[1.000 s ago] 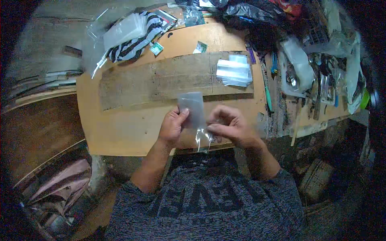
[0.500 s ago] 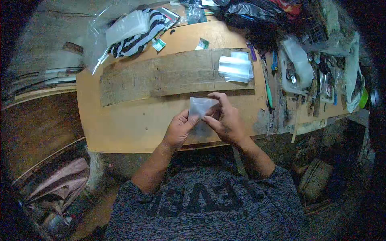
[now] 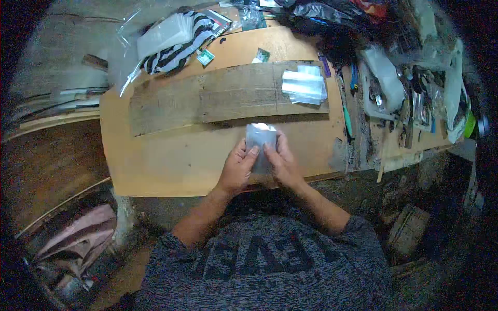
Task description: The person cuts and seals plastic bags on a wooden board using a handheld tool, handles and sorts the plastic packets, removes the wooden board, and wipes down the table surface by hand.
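Observation:
A small translucent plastic sleeve [image 3: 261,137], perhaps several stacked together, is held upright near the table's front edge. My left hand [image 3: 238,168] grips its left side, thumb on the near face. On the right side my right hand [image 3: 282,165] pinches it the same way. Light glints off its top edge. The fingers behind the plastic are partly hidden. Beyond my hands, a loose pile of shiny clear plastic sleeves [image 3: 303,85] lies on the right end of a worn wooden board [image 3: 223,96].
The board rests on a light wooden table [image 3: 150,166]. At the back left lie a zebra-striped bag [image 3: 174,57] and a stack of clear plastic sheets [image 3: 165,37]. To the right are a green-handled tool [image 3: 347,122], a white tray [image 3: 371,103] and black plastic bags [image 3: 327,18].
My right hand has moved in from the sleeve's upper right corner and now grips its right side. The plastic, earlier bent at that corner, is now held flatter between both hands.

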Action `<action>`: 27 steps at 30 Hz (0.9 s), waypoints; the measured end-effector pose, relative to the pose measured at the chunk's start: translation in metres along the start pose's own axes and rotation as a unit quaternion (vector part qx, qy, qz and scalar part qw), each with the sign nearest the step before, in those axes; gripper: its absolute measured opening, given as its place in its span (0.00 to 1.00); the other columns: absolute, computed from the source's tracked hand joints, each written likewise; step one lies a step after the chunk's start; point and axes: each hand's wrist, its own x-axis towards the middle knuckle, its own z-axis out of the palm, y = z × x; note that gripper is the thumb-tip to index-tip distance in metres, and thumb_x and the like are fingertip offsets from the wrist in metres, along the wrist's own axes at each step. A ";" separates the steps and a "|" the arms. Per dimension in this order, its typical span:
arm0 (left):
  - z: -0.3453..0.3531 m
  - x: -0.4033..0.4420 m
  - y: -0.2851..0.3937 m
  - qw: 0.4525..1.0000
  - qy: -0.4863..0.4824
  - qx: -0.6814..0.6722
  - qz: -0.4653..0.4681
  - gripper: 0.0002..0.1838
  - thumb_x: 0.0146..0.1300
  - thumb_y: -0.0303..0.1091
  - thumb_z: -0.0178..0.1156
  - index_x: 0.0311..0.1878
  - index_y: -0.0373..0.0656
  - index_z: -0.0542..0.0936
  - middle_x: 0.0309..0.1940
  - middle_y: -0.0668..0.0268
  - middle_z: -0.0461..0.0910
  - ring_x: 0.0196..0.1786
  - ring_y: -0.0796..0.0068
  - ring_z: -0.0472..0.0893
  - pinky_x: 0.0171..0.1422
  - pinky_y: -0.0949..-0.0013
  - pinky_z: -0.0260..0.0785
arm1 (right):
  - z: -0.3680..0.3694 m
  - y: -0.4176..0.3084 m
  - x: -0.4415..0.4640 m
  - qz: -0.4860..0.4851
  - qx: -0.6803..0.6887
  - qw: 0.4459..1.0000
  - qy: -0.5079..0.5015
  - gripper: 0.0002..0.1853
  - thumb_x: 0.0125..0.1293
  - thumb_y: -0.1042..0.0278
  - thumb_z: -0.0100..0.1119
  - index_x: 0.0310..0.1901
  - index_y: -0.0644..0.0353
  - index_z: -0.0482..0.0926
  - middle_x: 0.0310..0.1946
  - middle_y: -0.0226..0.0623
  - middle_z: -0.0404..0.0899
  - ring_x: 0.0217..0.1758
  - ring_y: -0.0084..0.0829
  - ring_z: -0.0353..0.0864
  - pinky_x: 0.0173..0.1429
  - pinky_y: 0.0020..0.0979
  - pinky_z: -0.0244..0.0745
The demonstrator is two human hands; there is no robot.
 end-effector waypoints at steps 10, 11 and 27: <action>0.008 0.008 -0.018 0.988 0.030 0.138 0.061 0.16 0.70 0.27 0.46 0.59 0.42 0.62 0.51 0.63 0.72 0.52 0.75 0.73 0.59 0.68 0.67 | -0.004 -0.016 -0.011 0.065 -0.057 0.995 0.040 0.22 0.69 0.66 0.48 0.60 0.64 0.57 0.51 0.44 0.69 0.56 0.36 0.71 0.61 0.37 0.65; 0.010 0.010 -0.016 0.991 0.027 0.116 0.058 0.16 0.70 0.27 0.47 0.59 0.42 0.62 0.51 0.63 0.72 0.52 0.75 0.73 0.59 0.67 0.67 | -0.005 -0.015 -0.010 0.065 -0.055 0.996 0.040 0.22 0.69 0.66 0.48 0.60 0.64 0.57 0.51 0.44 0.69 0.56 0.36 0.71 0.61 0.37 0.65; 0.019 0.021 0.007 0.997 0.072 0.038 0.010 0.12 0.65 0.25 0.54 0.51 0.40 0.69 0.44 0.65 0.76 0.44 0.78 0.76 0.52 0.70 0.72 | -0.032 0.000 -0.010 0.058 0.021 0.997 -0.056 0.20 0.62 0.70 0.60 0.54 0.64 0.67 0.43 0.36 0.75 0.44 0.25 0.75 0.48 0.28 0.74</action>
